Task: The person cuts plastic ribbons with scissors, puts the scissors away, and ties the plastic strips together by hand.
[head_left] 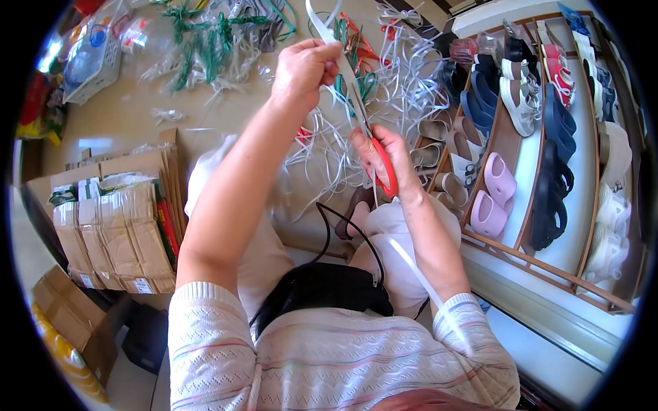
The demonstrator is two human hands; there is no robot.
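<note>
Head view, scissors: the red-handled scissors (388,168) are held in front of the knees, with blades pointed away from the body; how wide they are opened cannot be told.
Right hand: the handles are gripped by the right hand (394,152), fingers closed around them.
Left hand: beyond the handles of the scissors, near the blades, a white strip (317,20) is pinched by the closed fingers of the left hand (301,68); the two hands are kept apart.
White strip: it is stretched along the scissors blades.
Tangled strips: a loose heap of strips (418,75) is seen on the floor, beyond and to the right of the scissors.
Shoe rack: to the right of the scissors, shoes are lined on a wooden rack (548,270).
Cardboard: to the left of the scissors, flattened cardboard (116,236) is stacked.
Black bag: nearer to the body than the scissors, a black bag (322,288) is carried on the lap.
</note>
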